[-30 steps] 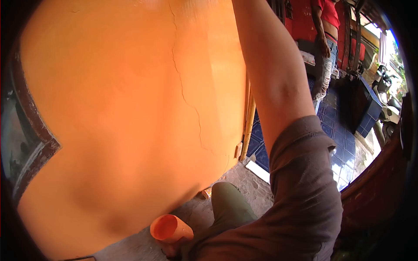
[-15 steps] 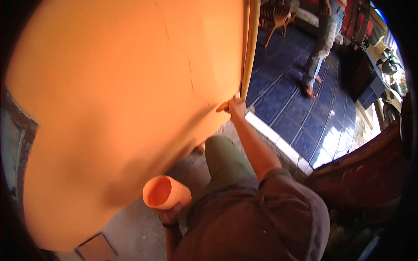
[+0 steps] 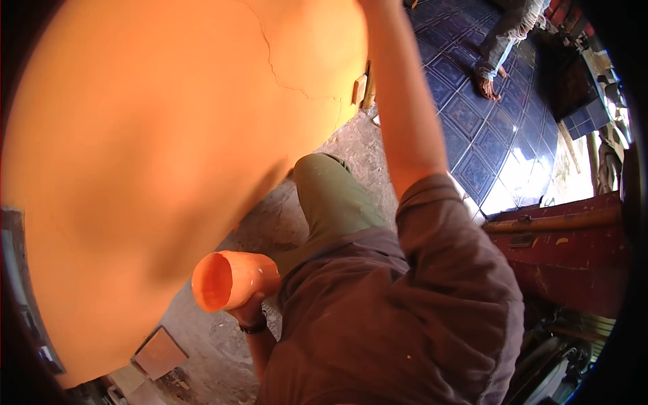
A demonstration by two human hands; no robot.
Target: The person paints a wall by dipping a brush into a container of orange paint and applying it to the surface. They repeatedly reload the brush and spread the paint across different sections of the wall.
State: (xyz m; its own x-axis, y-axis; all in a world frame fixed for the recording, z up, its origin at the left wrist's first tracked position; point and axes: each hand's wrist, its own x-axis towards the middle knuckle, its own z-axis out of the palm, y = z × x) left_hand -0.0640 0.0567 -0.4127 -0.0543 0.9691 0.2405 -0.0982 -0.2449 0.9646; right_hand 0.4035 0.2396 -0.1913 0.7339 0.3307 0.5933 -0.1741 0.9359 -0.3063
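My left hand (image 3: 250,309) is wrapped round the side of an orange paint container (image 3: 255,275), a tub with a wide round mouth. It is tilted with its mouth toward the orange wall (image 3: 202,135), and its inside is orange too. A dark band circles my left wrist. My right arm (image 3: 412,115) stretches up past the wall's right edge; the hand itself lies beyond the top of the view. A thin crack runs down the upper part of the wall.
Another person's legs and bare feet (image 3: 489,88) are on the blue tiled floor (image 3: 466,128) at upper right. A dark red wooden piece (image 3: 567,256) stands at right. A square tile (image 3: 160,353) leans low by the wall. Rough concrete (image 3: 226,344) lies underfoot.
My right hand has gone up from the wall's lower right corner and out of view. The container has shifted slightly left and up, still in my left hand. The view has tilted.
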